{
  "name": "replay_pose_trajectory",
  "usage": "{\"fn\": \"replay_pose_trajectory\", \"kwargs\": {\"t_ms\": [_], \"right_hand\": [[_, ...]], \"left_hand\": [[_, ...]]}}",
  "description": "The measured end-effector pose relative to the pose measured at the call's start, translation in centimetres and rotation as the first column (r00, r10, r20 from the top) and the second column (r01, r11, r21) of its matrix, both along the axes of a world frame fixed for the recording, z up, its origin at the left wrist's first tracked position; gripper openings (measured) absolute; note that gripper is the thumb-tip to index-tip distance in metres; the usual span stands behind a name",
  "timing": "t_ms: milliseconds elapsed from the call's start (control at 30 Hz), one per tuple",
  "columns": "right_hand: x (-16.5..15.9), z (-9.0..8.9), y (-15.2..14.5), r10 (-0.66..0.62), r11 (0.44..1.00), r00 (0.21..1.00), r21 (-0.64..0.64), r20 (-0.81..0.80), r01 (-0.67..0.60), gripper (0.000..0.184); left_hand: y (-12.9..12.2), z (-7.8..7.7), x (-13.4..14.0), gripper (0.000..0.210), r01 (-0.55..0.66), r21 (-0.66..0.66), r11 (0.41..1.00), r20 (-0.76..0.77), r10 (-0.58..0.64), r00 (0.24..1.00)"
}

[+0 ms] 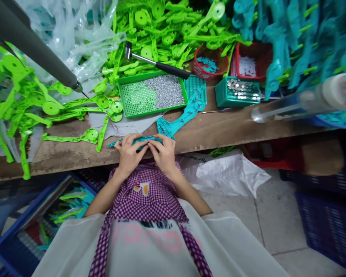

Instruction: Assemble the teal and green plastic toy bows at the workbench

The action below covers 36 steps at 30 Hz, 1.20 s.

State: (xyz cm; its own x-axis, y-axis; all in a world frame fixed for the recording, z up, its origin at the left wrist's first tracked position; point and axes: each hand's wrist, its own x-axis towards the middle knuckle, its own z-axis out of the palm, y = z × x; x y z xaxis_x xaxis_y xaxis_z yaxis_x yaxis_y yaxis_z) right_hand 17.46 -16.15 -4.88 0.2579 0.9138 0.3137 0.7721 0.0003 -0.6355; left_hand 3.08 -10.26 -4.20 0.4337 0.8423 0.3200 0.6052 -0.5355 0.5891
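Observation:
At the front edge of the workbench, a blue plastic part (pixel 144 141) is gripped from both ends. My left hand (pixel 130 152) is closed around its left side, and my right hand (pixel 163 152) is closed around its right side, with the thumbs close together. Much of the part is hidden behind the fingers. Just beyond the right hand lies another blue plastic part (pixel 186 114), shaped like a toy gun half, with thin wires across it. A green tray (pixel 125 112) of small metal screws or pins sits behind it.
A hammer (pixel 170 70) lies behind the green tray. A hanging electric screwdriver (pixel 72 79) points down at left, among green plastic parts (pixel 50 107). A red basket (pixel 210 73) and a teal basket (pixel 223 99) with metal discs stand to the right. A clear tube (pixel 294 104) juts in.

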Motion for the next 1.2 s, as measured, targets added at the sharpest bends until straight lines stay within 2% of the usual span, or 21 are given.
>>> {"fn": "replay_pose_trajectory", "kwargs": {"t_ms": [100,200,333,467,600,733,833,900,1000,1100,1200], "right_hand": [[0.4,-0.4,0.1,0.002,1.0,0.999,-0.021,-0.044,-0.003,0.019],[0.7,-0.7,-0.1,-0.03,1.0,0.992,-0.014,-0.124,0.028,0.021],[1.4,-0.7,-1.0,-0.045,0.998,0.987,0.026,-0.156,0.05,0.023],[2.4,-0.8,-2.1,0.029,0.999,0.999,0.031,0.024,-0.03,0.031],[3.4,-1.3,-1.4,0.196,0.98,0.952,-0.018,0.237,-0.197,0.03],[4.9,-0.8,0.5,0.299,0.95,0.873,-0.038,0.385,-0.309,0.026],[6.2,1.6,2.3,0.395,0.91,0.795,-0.076,0.46,-0.408,0.026],[6.8,4.0,3.9,0.458,0.878,0.752,-0.106,0.475,-0.468,0.027],[7.1,7.4,7.5,0.541,0.829,0.699,-0.157,0.468,-0.536,0.03],[6.8,9.2,11.6,0.65,0.754,0.636,-0.251,0.416,-0.607,0.031],[6.2,9.5,14.4,0.736,0.677,0.594,-0.352,0.325,-0.646,0.027]], "left_hand": [[-0.1,-0.5,0.0,0.01,-0.025,0.006,1.0,0.046,0.024,0.999],[-0.2,-0.6,0.0,0.011,-0.038,0.016,0.999,0.014,0.038,0.999],[0.1,0.2,0.0,0.026,0.054,0.061,0.997,-0.091,-0.049,0.995],[2.0,1.2,0.3,0.031,0.294,0.027,0.955,-0.243,-0.279,0.929],[4.8,2.0,1.0,0.03,0.496,-0.098,0.863,-0.278,-0.502,0.819],[6.5,3.1,1.3,0.027,0.546,-0.163,0.822,-0.29,-0.568,0.77],[8.1,4.2,1.1,0.028,0.55,-0.288,0.784,-0.144,-0.603,0.785],[9.6,4.6,1.0,0.031,0.555,-0.422,0.717,0.029,-0.601,0.799],[11.7,4.1,1.0,0.034,0.528,-0.652,0.544,0.272,-0.483,0.832],[12.2,2.8,1.3,0.034,0.445,-0.837,0.317,0.42,-0.147,0.895],[11.5,1.5,1.6,0.038,0.463,-0.884,0.067,0.468,0.165,0.868]]}}
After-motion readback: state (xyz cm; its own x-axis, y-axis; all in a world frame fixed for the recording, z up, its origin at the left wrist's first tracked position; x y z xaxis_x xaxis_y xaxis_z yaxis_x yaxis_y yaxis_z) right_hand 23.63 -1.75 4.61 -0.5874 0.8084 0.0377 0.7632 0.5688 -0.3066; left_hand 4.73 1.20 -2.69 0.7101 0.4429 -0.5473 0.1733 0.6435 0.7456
